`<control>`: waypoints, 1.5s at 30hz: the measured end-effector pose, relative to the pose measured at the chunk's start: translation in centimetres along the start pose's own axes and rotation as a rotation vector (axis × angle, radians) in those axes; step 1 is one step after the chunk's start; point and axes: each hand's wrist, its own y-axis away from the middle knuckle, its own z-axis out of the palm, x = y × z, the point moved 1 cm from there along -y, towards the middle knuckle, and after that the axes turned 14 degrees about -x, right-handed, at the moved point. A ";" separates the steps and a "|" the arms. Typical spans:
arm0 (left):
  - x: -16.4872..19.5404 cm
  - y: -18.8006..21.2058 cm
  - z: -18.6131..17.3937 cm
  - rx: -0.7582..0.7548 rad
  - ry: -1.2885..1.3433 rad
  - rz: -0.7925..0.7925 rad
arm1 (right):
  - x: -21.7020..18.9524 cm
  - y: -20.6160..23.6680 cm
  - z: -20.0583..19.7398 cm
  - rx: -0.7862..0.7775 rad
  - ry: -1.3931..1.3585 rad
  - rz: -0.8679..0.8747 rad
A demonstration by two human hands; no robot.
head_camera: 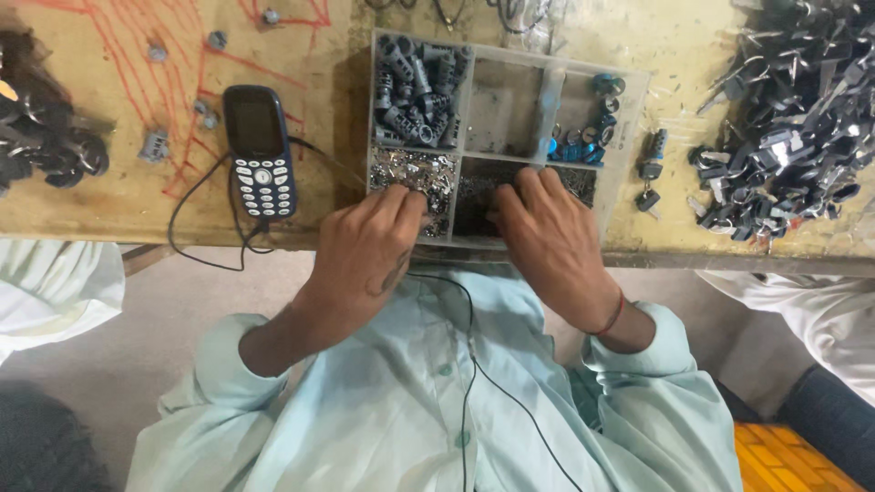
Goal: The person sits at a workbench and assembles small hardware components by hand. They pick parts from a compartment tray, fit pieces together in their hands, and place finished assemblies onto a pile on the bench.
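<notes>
Soft pale sleeve [228, 364]; compartmented plastic tray [629, 137]

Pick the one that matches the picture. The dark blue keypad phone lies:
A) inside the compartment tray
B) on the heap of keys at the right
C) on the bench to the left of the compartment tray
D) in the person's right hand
C: the phone lies flat on the yellowish bench, left of the clear compartment tray, while the left hand and right hand are both at the tray's near compartments.
</notes>
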 end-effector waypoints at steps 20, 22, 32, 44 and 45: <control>2.2 -0.8 0.4 0.326 0.847 0.075 | 2.8 2.4 3.3 0.006 -1.462 0.182; 3.1 -1.5 1.5 0.382 0.826 0.030 | 2.8 2.5 3.6 0.011 -1.588 0.130; 3.5 -2.1 3.2 0.423 0.856 0.137 | 1.1 2.5 4.1 -0.042 -1.772 -0.060; 3.0 -1.9 3.1 0.356 0.968 0.273 | 0.2 2.2 3.8 0.048 -1.660 -0.056; 2.9 -1.8 3.0 0.366 0.940 0.308 | 0.1 2.3 3.8 0.042 -1.657 -0.064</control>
